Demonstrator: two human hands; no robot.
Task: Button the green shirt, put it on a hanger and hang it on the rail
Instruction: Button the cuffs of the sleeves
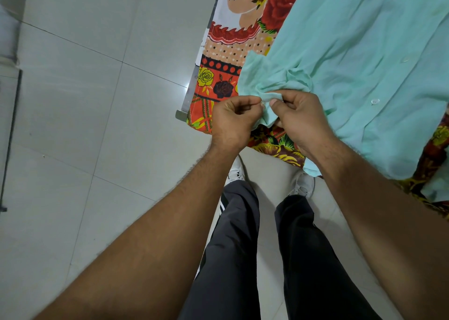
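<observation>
One green shirt [352,40] lies spread out on a flowered sheet [223,52]. One corner of the shirt hangs over the edge of the sheet, and two hands meet there. The left hand [233,121] pinches the bunched edge of the shirt with its fingertips. The right hand [302,119] pinches the same bit of cloth, thumb on top, just beside the left hand. I can count two white buttons on the shirt: the near button [375,101] is close to the right hand, and the far button [405,59] is higher up. Below the arms are two legs in dark trousers [233,234] and two white shoes [303,184] on the pale tiled floor [85,101].
</observation>
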